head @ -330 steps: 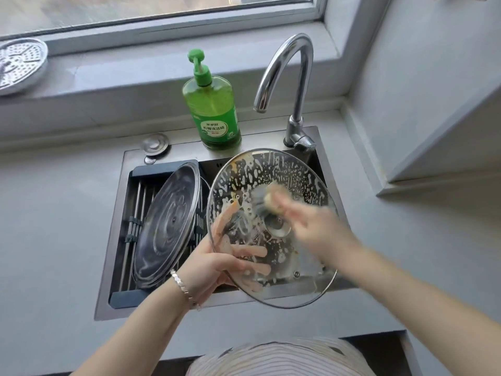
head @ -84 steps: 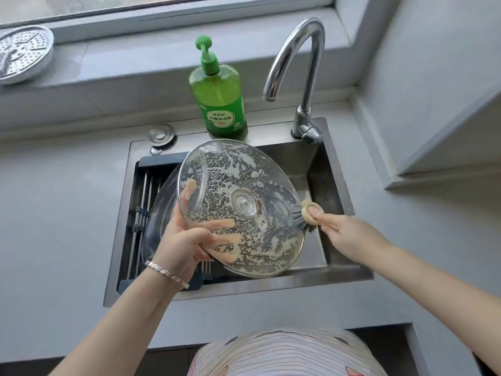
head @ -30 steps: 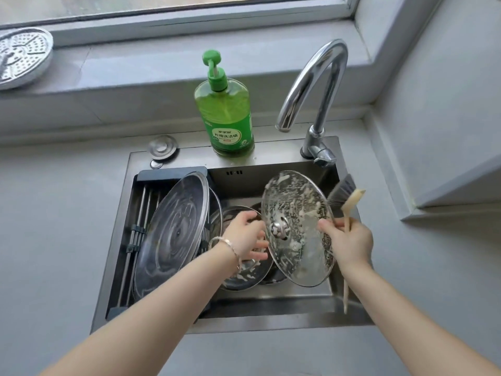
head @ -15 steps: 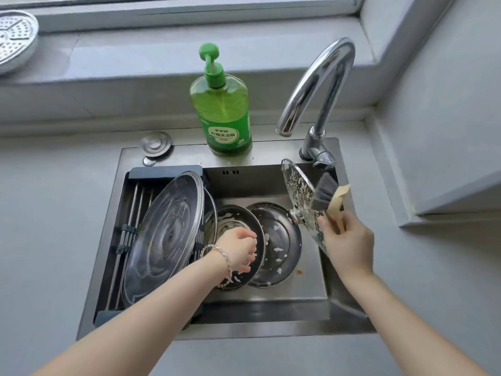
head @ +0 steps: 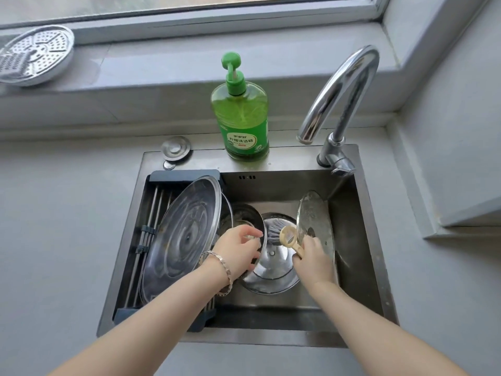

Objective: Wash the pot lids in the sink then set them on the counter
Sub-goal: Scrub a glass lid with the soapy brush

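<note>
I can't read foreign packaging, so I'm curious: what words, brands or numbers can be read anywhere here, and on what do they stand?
"柠檬洗洁精": large pale characters on the label of the green plastic pump bottle.
The smaller line above them and the round mark at the label's lower right: too small to read.
Nothing else in view bears text.

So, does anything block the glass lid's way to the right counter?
Nothing visible does. The glass lid leans on the sink's right wall, beside the counter; the right hand, holding the brush, overlaps its lower edge.
</note>
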Demonstrator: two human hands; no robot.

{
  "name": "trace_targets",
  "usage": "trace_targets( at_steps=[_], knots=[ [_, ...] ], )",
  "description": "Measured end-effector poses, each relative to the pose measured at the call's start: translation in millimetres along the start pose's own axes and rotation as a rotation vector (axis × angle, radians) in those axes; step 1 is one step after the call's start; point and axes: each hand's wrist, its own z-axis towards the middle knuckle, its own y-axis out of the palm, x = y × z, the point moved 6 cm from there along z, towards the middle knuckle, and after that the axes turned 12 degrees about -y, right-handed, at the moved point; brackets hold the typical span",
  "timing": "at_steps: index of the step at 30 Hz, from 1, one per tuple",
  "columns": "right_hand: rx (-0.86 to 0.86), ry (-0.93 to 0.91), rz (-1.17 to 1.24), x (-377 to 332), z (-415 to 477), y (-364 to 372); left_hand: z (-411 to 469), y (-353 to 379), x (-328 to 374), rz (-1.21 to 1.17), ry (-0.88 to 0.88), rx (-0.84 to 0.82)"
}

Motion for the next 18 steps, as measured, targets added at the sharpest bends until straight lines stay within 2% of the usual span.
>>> trace_targets(
  at_steps=[6, 10, 12, 13, 16, 18],
  knots=[
    [-0.139, -0.046, 0.056, -12, 5, 3, -10, -9, -9, -0.124, 0.026, -0.014],
    [-0.098, 0.011, 0.153, -16, 0, -10, -16, -28, -17, -0.201, 0.081, 0.07],
    [-0.063, 0.027, 0.254, -24, -3, -21, -20, -43, -20, -0.199, 0.166, 0.162],
    [-0.049, 0.019, 0.305, -30, -3, -28, -23, -53, -21, -0.114, 0.237, 0.253],
    [-0.027, -0.027, 0.436, -56, -6, -48, -36, -76, -25, 0.351, 0.502, 0.642],
    [-0.041, -0.05, 0.539, -76, -10, -58, -33, -78, -33, 0.632, 0.476, 0.715]
  ],
)
